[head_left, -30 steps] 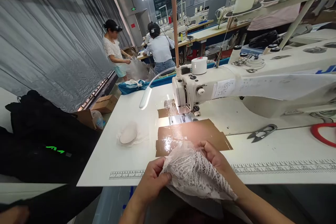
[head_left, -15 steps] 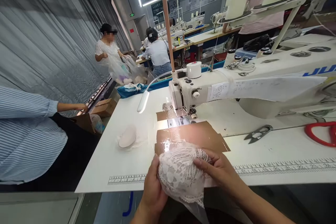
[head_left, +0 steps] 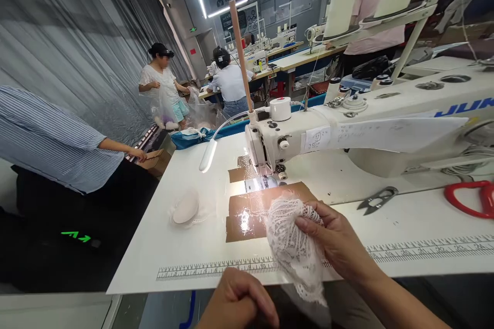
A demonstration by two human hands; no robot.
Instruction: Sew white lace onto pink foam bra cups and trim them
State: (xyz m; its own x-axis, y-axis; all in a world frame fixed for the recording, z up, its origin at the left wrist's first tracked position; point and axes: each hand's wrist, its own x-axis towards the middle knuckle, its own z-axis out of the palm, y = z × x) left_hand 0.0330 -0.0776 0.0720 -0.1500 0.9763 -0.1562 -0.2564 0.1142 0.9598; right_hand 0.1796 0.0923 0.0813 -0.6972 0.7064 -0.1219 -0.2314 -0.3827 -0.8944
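My right hand [head_left: 328, 231] pinches a white lace bra cup [head_left: 295, 247] between thumb and fingers at its upper right edge. The lace hangs down over the table's front edge, with sheer fabric trailing below. My left hand [head_left: 239, 300] is apart from the lace, low at the table edge, its fingers curled with nothing seen in them. Behind the lace lies brown tape [head_left: 245, 216] on the sewing bed, in front of the sewing machine [head_left: 266, 149]. A smooth pale bra cup [head_left: 186, 208] with sheer lace around it rests on the table to the left.
Thread snips [head_left: 378, 200] and red-handled scissors [head_left: 469, 200] lie to the right. A ruler strip [head_left: 200, 268] runs along the front edge. A small lamp [head_left: 208, 155] leans over the table. A person in a striped shirt [head_left: 57, 133] stands at the left; other people are farther back.
My left hand has let go of the lace cup and dropped to the table edge, fingers curling. My right hand has shifted right with the cup, which now hangs longer.
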